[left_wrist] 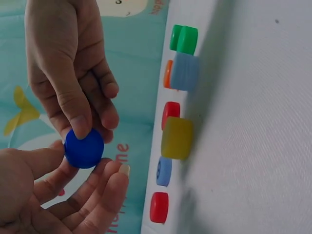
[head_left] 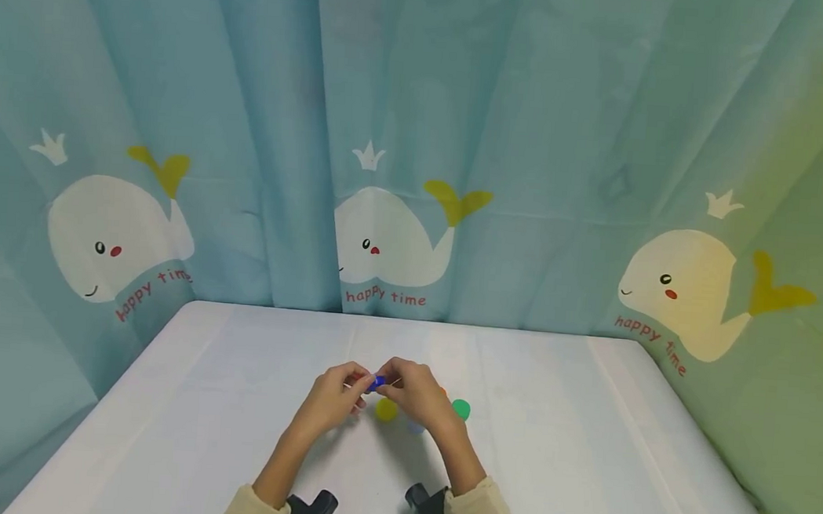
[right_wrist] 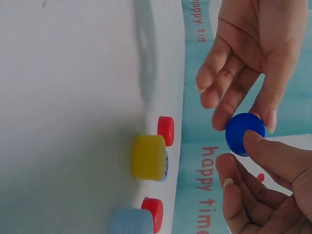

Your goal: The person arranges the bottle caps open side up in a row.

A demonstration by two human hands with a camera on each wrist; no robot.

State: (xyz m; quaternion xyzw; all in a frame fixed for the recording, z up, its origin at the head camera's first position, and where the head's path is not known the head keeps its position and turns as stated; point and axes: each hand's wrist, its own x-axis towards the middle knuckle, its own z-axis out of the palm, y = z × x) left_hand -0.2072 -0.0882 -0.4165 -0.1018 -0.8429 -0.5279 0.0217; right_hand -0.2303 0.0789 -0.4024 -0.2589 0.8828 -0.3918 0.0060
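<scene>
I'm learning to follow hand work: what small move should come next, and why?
Probably let the left hand ease off the blue disc, so the right hand could carry it alone: both hands hold it above the table, the right thumb across its face, the left hand at its edge.

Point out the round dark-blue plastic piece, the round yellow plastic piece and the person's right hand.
Round dark-blue plastic piece (left_wrist: pixel 85 152): left wrist view, on its face.
Round yellow plastic piece (right_wrist: pixel 148 157): right wrist view, on its side.
Right hand (head_left: pixel 414 384): head view, back of the hand.
</scene>
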